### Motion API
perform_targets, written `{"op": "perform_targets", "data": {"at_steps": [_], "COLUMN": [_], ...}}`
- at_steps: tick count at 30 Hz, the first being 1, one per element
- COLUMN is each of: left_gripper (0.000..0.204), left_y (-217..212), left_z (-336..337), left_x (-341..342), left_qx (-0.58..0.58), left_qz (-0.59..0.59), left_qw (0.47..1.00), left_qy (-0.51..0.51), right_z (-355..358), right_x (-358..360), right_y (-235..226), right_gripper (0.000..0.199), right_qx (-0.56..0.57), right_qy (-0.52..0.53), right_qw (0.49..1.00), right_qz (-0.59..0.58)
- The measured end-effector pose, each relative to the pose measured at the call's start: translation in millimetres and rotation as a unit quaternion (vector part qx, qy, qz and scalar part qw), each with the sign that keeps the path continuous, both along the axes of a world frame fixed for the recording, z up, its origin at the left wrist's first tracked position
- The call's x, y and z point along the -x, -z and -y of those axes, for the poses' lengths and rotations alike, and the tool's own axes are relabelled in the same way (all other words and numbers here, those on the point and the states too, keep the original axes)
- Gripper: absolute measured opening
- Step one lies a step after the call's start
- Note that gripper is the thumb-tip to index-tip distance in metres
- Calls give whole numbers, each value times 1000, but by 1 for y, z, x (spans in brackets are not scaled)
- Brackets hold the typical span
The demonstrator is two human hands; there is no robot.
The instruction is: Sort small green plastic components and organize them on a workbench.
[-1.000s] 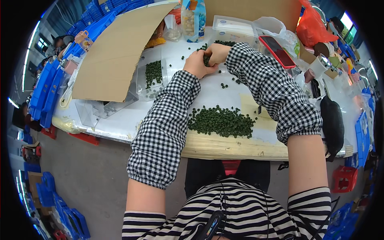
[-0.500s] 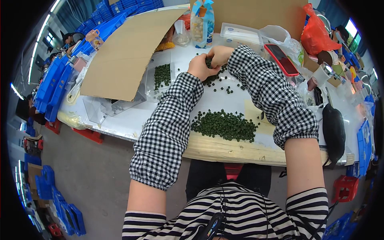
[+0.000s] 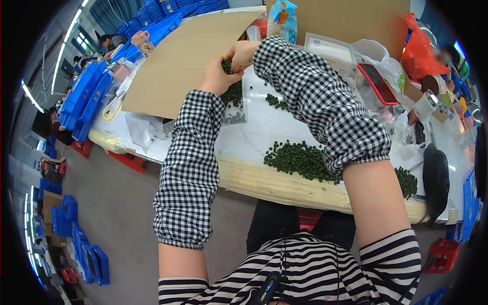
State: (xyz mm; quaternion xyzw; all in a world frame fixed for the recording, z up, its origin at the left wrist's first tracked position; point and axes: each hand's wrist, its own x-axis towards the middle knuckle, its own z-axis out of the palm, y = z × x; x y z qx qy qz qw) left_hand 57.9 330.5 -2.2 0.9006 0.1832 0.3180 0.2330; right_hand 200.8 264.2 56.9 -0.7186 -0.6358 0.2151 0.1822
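Observation:
My left hand (image 3: 217, 77) and my right hand (image 3: 243, 55) are cupped together, fingers curled around a heap of small dark green pieces (image 3: 226, 66). They are raised over a clear plastic tray (image 3: 238, 120) that has more of the same pieces in it, partly hidden by my left hand and sleeve. A large pile of green pieces (image 3: 296, 159) lies near the table's front edge. A small cluster (image 3: 276, 102) lies beside my right sleeve, which covers part of it. Another pile (image 3: 406, 182) shows to the right of my right forearm.
A cardboard sheet (image 3: 178, 66) leans over clear boxes (image 3: 144, 129) on the left. Farther back stand a blue snack bag (image 3: 282, 23), a clear lidded container (image 3: 328, 50) and a red bag (image 3: 423, 51). A red phone (image 3: 376, 84) and a black pouch (image 3: 436, 178) are at right.
Both hands have moved left together, from the middle of the table to above the clear tray, carrying green pieces. The cluster where they were looks smaller. The view has shifted slightly.

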Motion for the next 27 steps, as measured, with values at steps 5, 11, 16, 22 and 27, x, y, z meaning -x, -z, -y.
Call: {"op": "perform_targets", "data": {"at_steps": [5,11,16,22,27], "left_gripper": [65,61,48,33,35], "left_y": [39,40,50,57,35], "left_z": [-15,1,-2,0,17], "left_x": [17,3,7,5,4], "left_qx": [2,36,29,13,-63], "left_qz": [13,18,7,7,5], "left_qw": [998,998,998,996,993], "left_qy": [-67,-42,-48,-83,-98], "right_z": [-22,-21,-13,31,103], "right_x": [32,28,32,-5,-52], "right_y": [24,32,26,7,-5], "right_gripper": [42,35,27,33,30], "right_qx": [19,10,-10,-95,6], "right_qy": [4,49,43,59,114], "right_qw": [999,991,992,993,993], "right_qz": [41,127,115,34,22]}}
